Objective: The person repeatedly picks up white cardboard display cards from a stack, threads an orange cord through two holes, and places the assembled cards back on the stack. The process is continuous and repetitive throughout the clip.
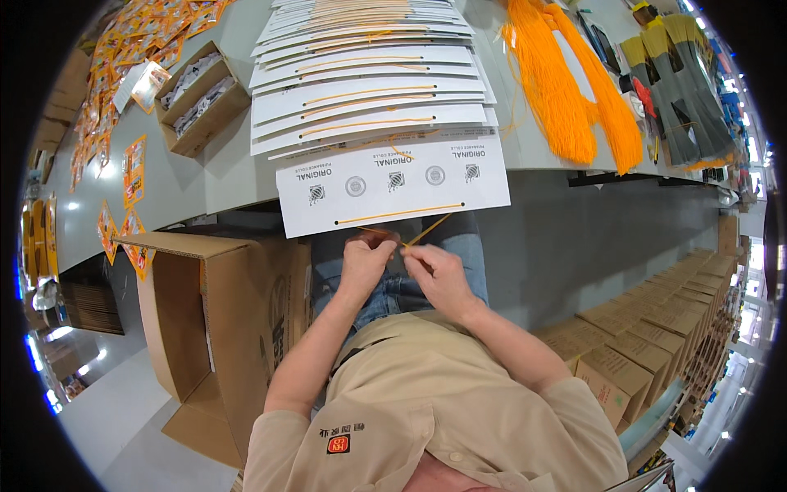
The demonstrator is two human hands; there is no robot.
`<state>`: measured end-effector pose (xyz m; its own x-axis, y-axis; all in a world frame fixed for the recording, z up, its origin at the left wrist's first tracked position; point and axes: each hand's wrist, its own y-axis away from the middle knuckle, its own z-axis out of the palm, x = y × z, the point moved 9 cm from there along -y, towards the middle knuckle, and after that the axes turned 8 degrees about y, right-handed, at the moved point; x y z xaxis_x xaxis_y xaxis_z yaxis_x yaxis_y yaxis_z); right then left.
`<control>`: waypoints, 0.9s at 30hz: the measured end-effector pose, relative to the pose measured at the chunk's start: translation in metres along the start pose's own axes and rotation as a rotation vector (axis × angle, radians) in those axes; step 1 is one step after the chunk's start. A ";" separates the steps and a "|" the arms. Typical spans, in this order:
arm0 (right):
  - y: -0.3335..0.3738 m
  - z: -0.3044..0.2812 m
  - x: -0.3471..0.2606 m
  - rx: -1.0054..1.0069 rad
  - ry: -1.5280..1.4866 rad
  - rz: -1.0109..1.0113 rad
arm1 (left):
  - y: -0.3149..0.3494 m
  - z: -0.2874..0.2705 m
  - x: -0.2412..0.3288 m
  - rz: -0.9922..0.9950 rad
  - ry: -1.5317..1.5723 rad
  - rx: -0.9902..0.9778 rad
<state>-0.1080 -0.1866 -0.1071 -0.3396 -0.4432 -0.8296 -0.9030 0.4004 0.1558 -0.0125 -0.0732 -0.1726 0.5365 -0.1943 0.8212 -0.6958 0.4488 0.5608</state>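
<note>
Both hands work just below the table's front edge, over my lap. A white printed paper bag (pixel 307 209) lies on top of the near end of a fanned stack and juts past the edge. An orange cord (pixel 430 230) runs through two dark holes along its near side, and its loose ends hang down to my fingers. My left hand (pixel 370 258) pinches one end, its fingertips partly hidden. My right hand (pixel 438 271) has its fingers closed on the cord close beside the left. The two ends cross between my hands.
Behind lies the stack of white corded bags (pixel 361 90). Orange cord bundles (pixel 545 90) and grey-yellow bundles (pixel 676 90) are at right. A small divided box (pixel 201 98) and orange packets (pixel 135 168) sit left. An open carton (pixel 234 312) stands by my left side; boxes (pixel 627 353) line the right.
</note>
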 end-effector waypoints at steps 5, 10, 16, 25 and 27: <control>-0.021 -0.015 -0.014 0.033 0.112 -0.116 | 0.013 0.005 0.023 0.155 0.095 -0.117; -0.019 -0.018 -0.016 0.131 -0.112 -0.078 | 0.002 0.012 0.004 0.051 0.334 -0.116; -0.010 -0.009 -0.006 0.068 0.035 -0.154 | -0.001 -0.019 -0.003 0.037 0.379 0.180; -0.005 -0.088 0.031 0.200 0.148 -0.201 | 0.026 0.011 0.093 0.244 0.806 -0.166; -0.017 -0.130 0.035 0.322 0.184 -0.209 | 0.020 0.009 0.113 0.241 0.809 -0.106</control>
<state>-0.1384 -0.3135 -0.0687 -0.2256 -0.6656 -0.7114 -0.8390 0.5039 -0.2053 0.0299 -0.0942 -0.0674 0.5837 0.5820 0.5662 -0.8080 0.4850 0.3345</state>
